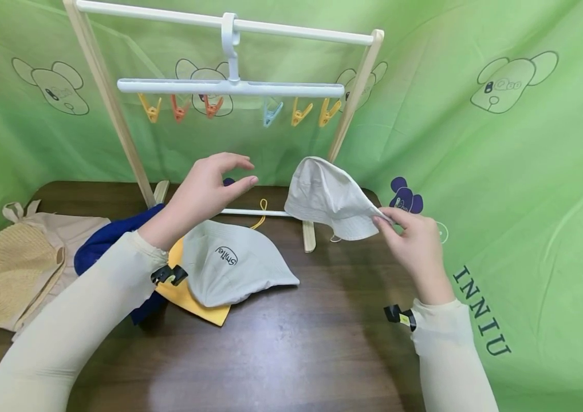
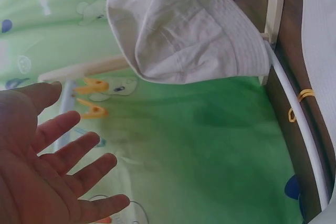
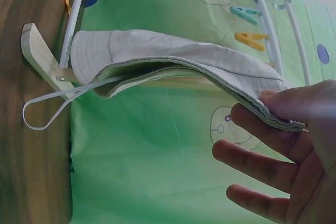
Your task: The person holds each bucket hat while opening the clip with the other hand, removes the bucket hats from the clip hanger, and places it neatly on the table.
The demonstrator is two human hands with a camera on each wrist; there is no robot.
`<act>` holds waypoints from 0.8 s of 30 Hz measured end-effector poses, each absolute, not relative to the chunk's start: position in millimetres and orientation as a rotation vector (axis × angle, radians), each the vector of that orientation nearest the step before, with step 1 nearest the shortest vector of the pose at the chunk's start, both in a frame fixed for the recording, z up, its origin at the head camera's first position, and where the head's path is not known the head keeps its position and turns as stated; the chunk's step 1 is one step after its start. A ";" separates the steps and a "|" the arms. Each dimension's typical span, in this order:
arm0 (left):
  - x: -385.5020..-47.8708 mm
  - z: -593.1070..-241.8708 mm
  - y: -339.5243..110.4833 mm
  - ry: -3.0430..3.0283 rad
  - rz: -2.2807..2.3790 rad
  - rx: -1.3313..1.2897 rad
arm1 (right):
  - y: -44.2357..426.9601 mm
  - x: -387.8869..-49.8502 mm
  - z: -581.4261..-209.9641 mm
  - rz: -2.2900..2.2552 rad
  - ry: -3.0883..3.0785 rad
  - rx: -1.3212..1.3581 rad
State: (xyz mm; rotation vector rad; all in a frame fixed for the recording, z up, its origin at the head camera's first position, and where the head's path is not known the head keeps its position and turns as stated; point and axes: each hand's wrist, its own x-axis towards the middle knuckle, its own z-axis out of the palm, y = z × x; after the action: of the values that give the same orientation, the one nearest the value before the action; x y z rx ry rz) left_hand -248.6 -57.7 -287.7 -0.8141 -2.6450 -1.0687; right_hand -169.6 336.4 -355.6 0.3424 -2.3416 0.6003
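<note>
My right hand (image 1: 417, 246) pinches the brim edge of an off-white bucket hat (image 1: 325, 197) between thumb and fingers, holding it in the air right of centre. The right wrist view shows the hat (image 3: 168, 48) folded flat, its brim layers together and a thin white cord loop (image 3: 39, 114) dangling from it. To the left, my left hand (image 1: 204, 186) hovers apart from the hat, holding nothing; its fingers are spread in the left wrist view. Above both hands, a white clip hanger (image 1: 178, 86) hangs from the rack's rod (image 1: 302, 30), with several yellow, orange and blue clips on it.
On the brown table (image 1: 281, 355) lies a grey hat marked "Smile" (image 1: 240, 263), over a yellow item (image 1: 190, 300). Left of these are a dark blue item (image 1: 98, 246) and a straw hat (image 1: 13, 263). Wooden rack posts (image 1: 111, 103) stand before a green curtain (image 1: 528, 171).
</note>
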 end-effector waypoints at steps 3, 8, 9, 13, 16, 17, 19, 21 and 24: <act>-239.8 -289.5 -64.5 -2.634 -1.064 -0.824 | 338.3 -166.5 -355.3 0.587 -2.344 0.333; -227.3 -294.2 -76.8 -2.605 -1.088 -0.817 | 343.1 -162.5 -354.8 0.551 -2.333 0.324; -224.6 -295.1 -79.1 -2.601 -1.089 -0.816 | 344.0 -161.9 -354.8 0.551 -2.330 0.327; -215.0 -300.2 -88.8 -2.595 -1.114 -0.821 | 346.3 -158.8 -355.2 0.555 -2.319 0.321; -208.2 -305.0 -95.5 -2.598 -1.132 -0.806 | 347.1 -155.2 -355.6 0.561 -2.315 0.305; -206.3 -306.5 -97.3 -2.597 -1.137 -0.802 | 347.5 -153.9 -355.7 0.560 -2.313 0.300; -203.5 -310.5 -100.8 -2.593 -1.138 -0.789 | 348.4 -151.3 -355.9 0.559 -2.312 0.289; -200.9 -314.5 -103.9 -2.583 -1.134 -0.781 | 349.4 -149.1 -356.5 0.549 -2.310 0.278; -196.6 -321.9 -109.1 -2.549 -1.134 -0.788 | 350.5 -146.4 -357.8 0.529 -2.309 0.261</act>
State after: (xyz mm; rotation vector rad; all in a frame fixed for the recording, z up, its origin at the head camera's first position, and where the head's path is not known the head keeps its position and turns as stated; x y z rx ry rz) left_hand -196.6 -109.1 -321.9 -0.7879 -2.5489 -1.1335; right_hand -146.4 350.5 -357.8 0.2614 -2.3089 0.5290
